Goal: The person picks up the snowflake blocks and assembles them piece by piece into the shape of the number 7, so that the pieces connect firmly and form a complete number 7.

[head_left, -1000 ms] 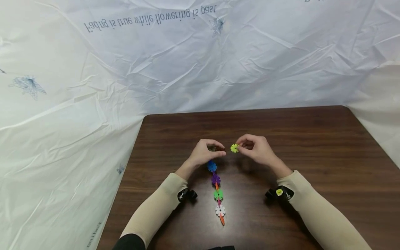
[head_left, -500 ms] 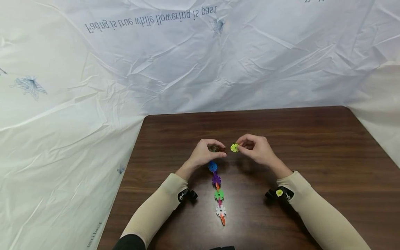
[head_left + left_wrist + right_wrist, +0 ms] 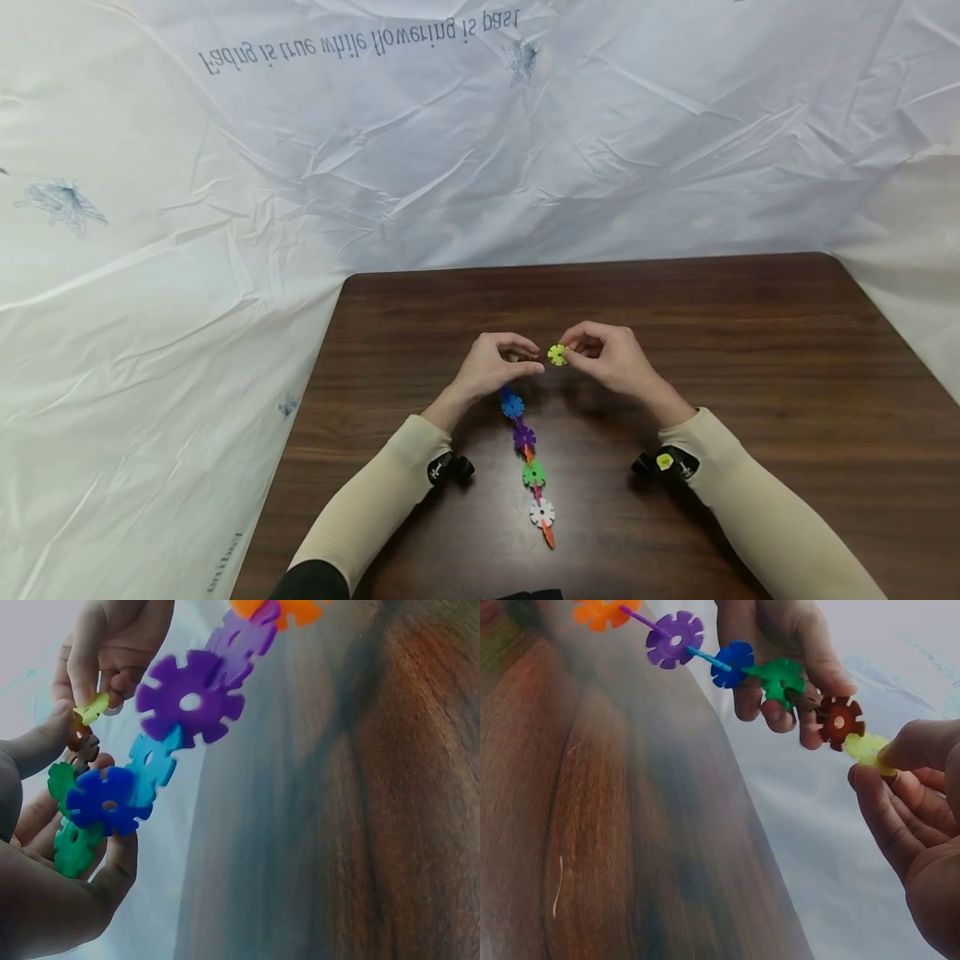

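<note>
My left hand (image 3: 480,368) holds the end of a chain of notched plastic snowflake discs between thumb and fingers. At that end, a brown disc (image 3: 829,729) and a green disc (image 3: 789,671) show in the right wrist view. Further down hang a blue disc (image 3: 512,406), a purple disc (image 3: 524,437), a light green disc (image 3: 533,474) and a white disc (image 3: 542,512), with an orange one (image 3: 549,537) last. My right hand (image 3: 613,360) pinches a yellow disc (image 3: 864,748), whose edge meets the brown disc; how deep it sits cannot be told.
A dark brown wooden table (image 3: 750,358) lies beneath both hands. Behind and left of it hangs a wrinkled white printed sheet (image 3: 420,167). Each wrist wears a small black camera, one on the left (image 3: 450,468) and one on the right (image 3: 666,465).
My right hand has shifted slightly left with the yellow disc, closer to the left hand. The lower end of the chain has swung to the right and a little nearer to me.
</note>
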`<state>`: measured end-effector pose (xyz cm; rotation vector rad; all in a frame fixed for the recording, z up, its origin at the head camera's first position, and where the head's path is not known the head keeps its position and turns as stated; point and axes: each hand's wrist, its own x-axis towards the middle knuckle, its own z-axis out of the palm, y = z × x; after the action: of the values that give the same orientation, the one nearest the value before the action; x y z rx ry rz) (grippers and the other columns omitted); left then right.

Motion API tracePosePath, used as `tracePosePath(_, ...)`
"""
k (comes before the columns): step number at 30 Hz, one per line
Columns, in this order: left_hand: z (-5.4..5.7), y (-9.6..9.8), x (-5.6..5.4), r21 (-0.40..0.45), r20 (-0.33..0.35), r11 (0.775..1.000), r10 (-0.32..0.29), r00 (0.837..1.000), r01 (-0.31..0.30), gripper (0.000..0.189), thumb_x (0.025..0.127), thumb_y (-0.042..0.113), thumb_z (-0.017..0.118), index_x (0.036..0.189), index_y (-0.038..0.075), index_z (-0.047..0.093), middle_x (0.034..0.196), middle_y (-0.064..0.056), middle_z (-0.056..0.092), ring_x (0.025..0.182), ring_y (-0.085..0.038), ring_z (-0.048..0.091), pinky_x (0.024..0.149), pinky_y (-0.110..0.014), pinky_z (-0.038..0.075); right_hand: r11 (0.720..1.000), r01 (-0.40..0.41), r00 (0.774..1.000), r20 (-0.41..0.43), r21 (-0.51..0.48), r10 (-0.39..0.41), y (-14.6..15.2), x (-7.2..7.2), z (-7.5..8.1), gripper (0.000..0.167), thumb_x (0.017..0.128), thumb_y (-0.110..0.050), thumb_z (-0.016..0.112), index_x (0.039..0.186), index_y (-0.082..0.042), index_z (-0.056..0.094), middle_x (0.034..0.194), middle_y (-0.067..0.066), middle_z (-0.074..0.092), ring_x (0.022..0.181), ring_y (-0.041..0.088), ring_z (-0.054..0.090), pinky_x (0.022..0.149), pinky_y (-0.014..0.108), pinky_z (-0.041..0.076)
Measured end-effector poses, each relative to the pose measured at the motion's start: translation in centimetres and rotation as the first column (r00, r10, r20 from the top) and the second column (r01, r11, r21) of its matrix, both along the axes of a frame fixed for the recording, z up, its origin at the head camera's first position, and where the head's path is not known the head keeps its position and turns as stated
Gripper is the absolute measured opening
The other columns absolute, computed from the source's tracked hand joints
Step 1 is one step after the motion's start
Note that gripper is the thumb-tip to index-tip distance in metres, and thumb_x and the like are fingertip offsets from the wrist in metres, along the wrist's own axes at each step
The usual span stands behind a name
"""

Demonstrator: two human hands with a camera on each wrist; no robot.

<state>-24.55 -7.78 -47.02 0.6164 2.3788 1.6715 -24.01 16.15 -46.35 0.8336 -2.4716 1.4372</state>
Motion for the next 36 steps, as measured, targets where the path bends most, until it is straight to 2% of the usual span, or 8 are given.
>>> tracePosePath(7, -0.1, -0.1, 0.0, -0.004, 0.03, 1.0, -0.001, 1.0, 0.001, 0.031, 0.083, 0.026, 0.08, 0.106, 0.006, 0.074, 0.094, -0.004, 0.075, 0.079, -0.014, 0.07, 0.071, -0.03, 0.058, 1.0, -0.013, 0.999, 0.042, 0.016, 0.012, -0.4, 0.1, 0.5, 0.008, 0.09, -0.014, 0.071, 0.098, -0.012, 0.07, 0.084, 0.001, 0.068, 0.071, 0.009, 0.065, 0.062, 0.025, 0.055)
tracePosePath(15, -0.1, -0.1, 0.1, 0.004, 0.061, 1.0, 0.015, 0.998, -0.015, 0.025, 0.082, 0.021, 0.08, 0.102, 0.008, 0.075, 0.09, -0.004, 0.075, 0.078, -0.015, 0.071, 0.073, -0.039, 0.058, 0.999, -0.037, 0.99, 0.131, -0.034, 0.042, -0.5, 0.1, 0.7, 0.007, 0.091, -0.013, 0.07, 0.096, -0.008, 0.071, 0.088, 0.008, 0.069, 0.07, 0.028, 0.068, 0.06, 0.028, 0.056)
tracePosePath(19, -0.1, 0.0, 0.0, 0.014, 0.064, 1.0, 0.018, 0.998, -0.019, 0.028, 0.081, 0.024, 0.081, 0.102, 0.008, 0.075, 0.09, -0.004, 0.075, 0.079, -0.016, 0.071, 0.075, -0.045, 0.058, 0.997, -0.042, 0.985, 0.167, -0.063, 0.052, -0.6, 0.0, 0.8, 0.006, 0.091, -0.011, 0.07, 0.095, -0.007, 0.071, 0.089, 0.01, 0.069, 0.072, 0.033, 0.068, 0.062, 0.038, 0.058)
tracePosePath(23, -0.2, 0.0, 0.0, 0.018, 0.071, 1.0, 0.019, 0.997, -0.02, 0.032, 0.08, 0.026, 0.082, 0.103, 0.005, 0.075, 0.089, -0.005, 0.075, 0.079, -0.016, 0.071, 0.076, -0.048, 0.057, 0.996, -0.049, 0.981, 0.186, -0.07, 0.061, -0.6, 0.1, 0.8, 0.004, 0.091, -0.008, 0.069, 0.094, -0.007, 0.07, 0.088, 0.01, 0.069, 0.071, 0.032, 0.068, 0.063, 0.046, 0.057)
tracePosePath(28, -0.2, 0.0, 0.2, 0.029, 0.081, 0.999, 0.018, 0.997, -0.02, 0.031, 0.081, 0.025, 0.081, 0.102, 0.005, 0.075, 0.087, -0.005, 0.075, 0.077, -0.016, 0.071, 0.077, -0.05, 0.057, 0.995, -0.059, 0.976, 0.204, -0.077, 0.073, -0.7, 0.2, 0.7, 0.003, 0.091, -0.009, 0.069, 0.094, -0.008, 0.07, 0.088, 0.01, 0.068, 0.07, 0.029, 0.068, 0.063, 0.045, 0.057)
tracePosePath(30, -0.1, 0.1, 0.2, 0.029, 0.074, 0.999, 0.02, 0.997, -0.022, 0.029, 0.081, 0.025, 0.081, 0.101, 0.006, 0.075, 0.086, -0.005, 0.075, 0.077, -0.016, 0.071, 0.076, -0.05, 0.057, 0.995, -0.06, 0.972, 0.222, -0.078, 0.076, -0.8, 0.3, 1.0, 0.005, 0.092, -0.008, 0.068, 0.095, -0.005, 0.07, 0.089, 0.013, 0.068, 0.07, 0.031, 0.067, 0.063, 0.044, 0.057)
tracePosePath(32, -0.1, 0.1, 0.1, 0.019, 0.064, 0.999, 0.025, 0.998, -0.026, 0.027, 0.081, 0.024, 0.081, 0.101, 0.006, 0.075, 0.086, -0.005, 0.075, 0.076, -0.016, 0.071, 0.075, -0.048, 0.057, 0.996, -0.06, 0.969, 0.236, -0.069, 0.075, -1.1, 0.8, 1.7, 0.006, 0.092, -0.004, 0.066, 0.096, -0.001, 0.069, 0.089, 0.017, 0.068, 0.069, 0.027, 0.067, 0.064, 0.045, 0.057)
tracePosePath(36, 0.0, 0.0, 0.0, 0.006, 0.064, 0.999, 0.031, 0.998, -0.031, 0.027, 0.082, 0.023, 0.081, 0.101, 0.005, 0.075, 0.086, -0.005, 0.075, 0.076, -0.016, 0.07, 0.075, -0.047, 0.057, 0.997, -0.052, 0.964, 0.257, -0.06, 0.066, -1.3, 0.8, 1.7, 0.007, 0.092, 0.001, 0.064, 0.098, 0.005, 0.067, 0.09, 0.022, 0.067, 0.07, 0.031, 0.068, 0.065, 0.046, 0.057)
